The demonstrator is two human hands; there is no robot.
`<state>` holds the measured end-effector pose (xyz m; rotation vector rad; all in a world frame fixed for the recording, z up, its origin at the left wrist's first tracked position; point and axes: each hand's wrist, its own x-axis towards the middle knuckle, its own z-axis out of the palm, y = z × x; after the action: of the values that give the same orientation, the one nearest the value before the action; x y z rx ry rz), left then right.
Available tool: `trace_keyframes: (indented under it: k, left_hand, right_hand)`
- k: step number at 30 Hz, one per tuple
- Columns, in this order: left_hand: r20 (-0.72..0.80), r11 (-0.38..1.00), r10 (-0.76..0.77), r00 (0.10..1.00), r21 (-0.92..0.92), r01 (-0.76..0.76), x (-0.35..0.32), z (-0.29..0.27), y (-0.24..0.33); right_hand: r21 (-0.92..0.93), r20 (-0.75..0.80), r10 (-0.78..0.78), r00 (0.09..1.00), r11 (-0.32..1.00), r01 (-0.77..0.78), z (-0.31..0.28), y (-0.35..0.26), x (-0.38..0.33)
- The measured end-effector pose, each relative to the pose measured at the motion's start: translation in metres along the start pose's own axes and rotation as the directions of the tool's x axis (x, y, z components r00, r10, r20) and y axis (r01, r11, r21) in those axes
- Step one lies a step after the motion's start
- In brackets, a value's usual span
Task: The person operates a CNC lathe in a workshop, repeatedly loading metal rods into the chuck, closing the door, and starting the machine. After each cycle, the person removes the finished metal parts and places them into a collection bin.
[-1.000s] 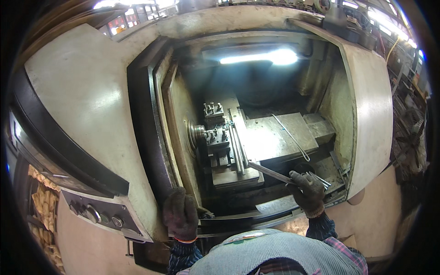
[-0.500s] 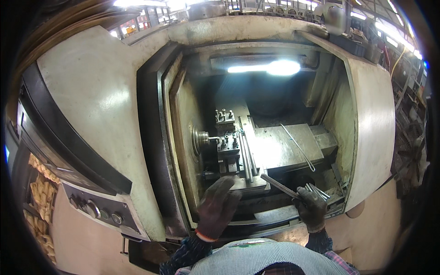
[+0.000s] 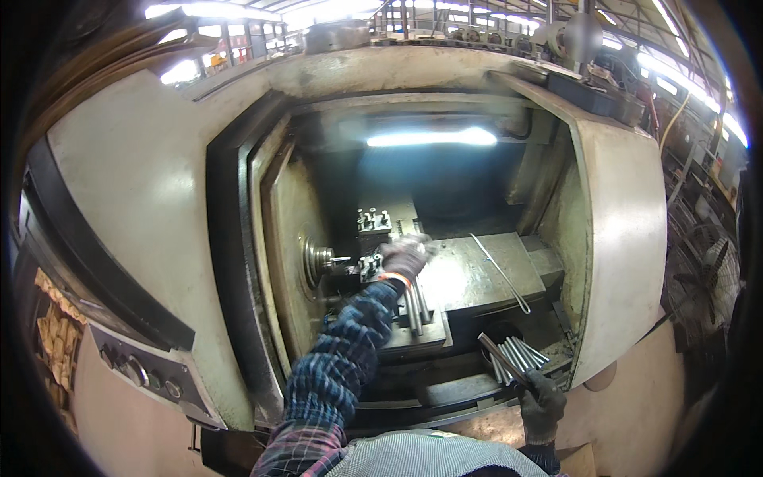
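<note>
My gloved left hand (image 3: pixel 407 256) reaches deep into the lathe, over the tool slide beside the front tool holder (image 3: pixel 369 266). Motion smears its fingers, so I cannot tell whether they grip anything. Below it, metal rods (image 3: pixel 416 308) lie lengthwise on the slide, their far ends hidden by the hand. The chuck (image 3: pixel 319 259) with a small piece sticking out is to its left. My gloved right hand (image 3: pixel 542 407), near the machine's front edge, is closed around the near end of a dark metal bar (image 3: pixel 502 352). Several shiny rods (image 3: pixel 526 354) lie bunched beneath and beside that bar.
A thin hooked rod (image 3: pixel 501 274) rests across the flat metal cover (image 3: pixel 469 274). Another tool holder (image 3: pixel 373 221) stands farther back. The dark door frame (image 3: pixel 226 238) rises on the left, with a knob panel (image 3: pixel 139 370) below. A fan (image 3: pixel 703 266) stands at far right.
My left hand has moved forward from the front of the slide to above the rods there. My right hand with the bar has come nearer, uncovering more bunched rods. The view has shifted.
</note>
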<state>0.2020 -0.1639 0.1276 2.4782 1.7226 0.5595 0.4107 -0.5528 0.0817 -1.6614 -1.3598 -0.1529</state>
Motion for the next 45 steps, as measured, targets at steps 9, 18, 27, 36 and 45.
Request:
trace_keyframes:
  k: [9, 18, 27, 36, 45]
  left_hand:
    - [0.201, 0.654, -0.475, 0.857, 0.732, 0.191, 0.032, 0.048, -0.210]
    - [0.691, 0.918, -0.110, 0.714, 0.346, -0.194, 0.082, 0.006, -0.123]
    - [0.244, 0.821, 0.508, 0.826, 0.154, -0.550, 0.081, 0.013, 0.012]
    - [-0.676, 0.693, 0.407, 0.615, -0.211, -0.690, -0.086, -0.161, 0.040]
    - [-0.428, 0.219, -0.712, 0.557, -0.888, -0.404, -0.344, -0.219, -0.060]
  right_hand:
    - [-0.065, 0.001, 0.030, 1.000, 0.997, -0.029, -0.017, 0.016, -0.006]
    - [-0.085, 0.002, 0.121, 0.993, 0.989, -0.120, -0.014, 0.024, -0.021]
    - [-0.004, 0.109, 0.028, 0.994, 1.000, -0.028, 0.011, 0.034, 0.003]
    - [0.176, 0.173, -0.060, 0.983, 0.984, 0.029, 0.091, 0.007, 0.080]
    - [0.282, 0.087, -0.523, 0.848, 0.829, 0.483, 0.260, -0.038, 0.206]
